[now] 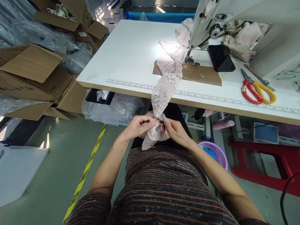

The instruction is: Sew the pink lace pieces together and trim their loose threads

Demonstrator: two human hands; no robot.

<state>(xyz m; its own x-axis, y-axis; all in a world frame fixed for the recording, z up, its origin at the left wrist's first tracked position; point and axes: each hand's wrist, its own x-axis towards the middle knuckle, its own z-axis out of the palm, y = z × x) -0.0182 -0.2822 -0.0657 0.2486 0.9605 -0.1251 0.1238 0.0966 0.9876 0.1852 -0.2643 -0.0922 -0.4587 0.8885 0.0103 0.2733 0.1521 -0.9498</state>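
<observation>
Left hand point(142, 126) is pinching the pale lace strip point(165, 89) just off the table point(131, 53) edge, right hand point(175, 131) gripping some small dark tool point(159, 120), too tiny to make out. Lace runs up to the sewing machine point(201, 28).

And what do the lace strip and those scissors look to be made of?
Lace strip: soft openwork fabric, matte, with see-through holes; fibre can't be told. Scissors: probably metal, judging by the grey blades; smooth red and yellow handles, likely plastic.
</observation>
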